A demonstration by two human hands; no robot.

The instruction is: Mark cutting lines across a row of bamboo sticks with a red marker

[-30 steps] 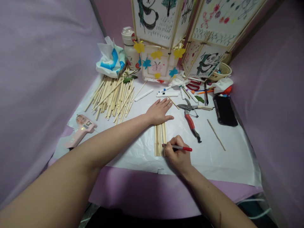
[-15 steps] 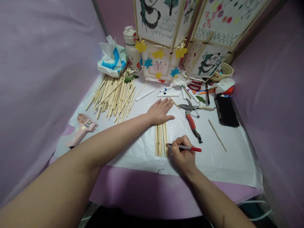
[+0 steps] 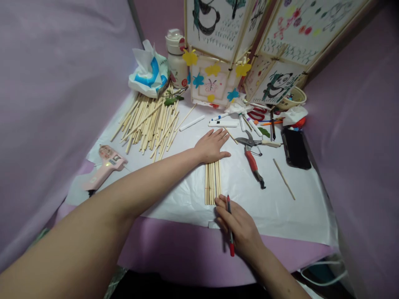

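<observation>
Several thin wooden sticks (image 3: 212,178) lie side by side on the white sheet, with a faint reddish line across them near their lower ends. My left hand (image 3: 212,146) rests flat over their far ends, fingers spread, and hides those ends. My right hand (image 3: 240,222) is at their near ends, its fingertips touching or close to the rightmost sticks. A red pen (image 3: 231,236) with a dark barrel is held in this hand, tilted nearly upright and away from the sticks.
Pruning shears (image 3: 252,160) and a black phone (image 3: 296,148) lie to the right. Leftward are a loose stick pile (image 3: 149,124) and a pink glue gun (image 3: 107,166). White markers (image 3: 222,123) lie beyond my left hand, before decorated paper panels (image 3: 215,81). A bottle (image 3: 177,66) stands behind.
My right hand has moved down toward the sticks' near ends. The pen has swung from lying across, tip at the sticks, to nearly upright. My left hand stays on the sticks.
</observation>
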